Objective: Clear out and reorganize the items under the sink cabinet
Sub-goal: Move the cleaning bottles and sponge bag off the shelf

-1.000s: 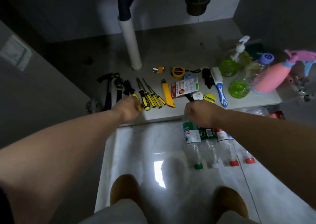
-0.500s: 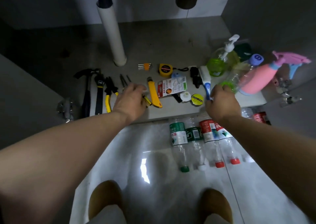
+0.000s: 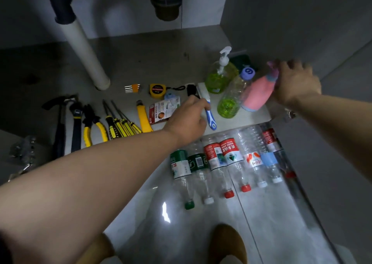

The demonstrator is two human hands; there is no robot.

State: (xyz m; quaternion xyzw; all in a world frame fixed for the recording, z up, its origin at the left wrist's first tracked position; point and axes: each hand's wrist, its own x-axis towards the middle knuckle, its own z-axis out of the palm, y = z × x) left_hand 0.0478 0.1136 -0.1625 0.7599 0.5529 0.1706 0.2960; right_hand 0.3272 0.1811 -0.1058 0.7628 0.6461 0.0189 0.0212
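Right hand (image 3: 296, 82), moved to 2 o'clock, grips the pink sprayer (image 3: 256, 94); left hand (image 3: 187, 118) now covers the brush (image 3: 211, 116), grip hidden.

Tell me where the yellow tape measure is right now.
Head view: the tape measure lies mid-cabinet on the floor, just behind the utility knife and right of the white drain pipe.

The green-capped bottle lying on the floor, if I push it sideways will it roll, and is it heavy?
Likely rolls: the green-capped bottle lies on its round side on glossy tile. Probably light, since its clear body looks empty. Pushed right, it should bump the white-capped bottle beside it.
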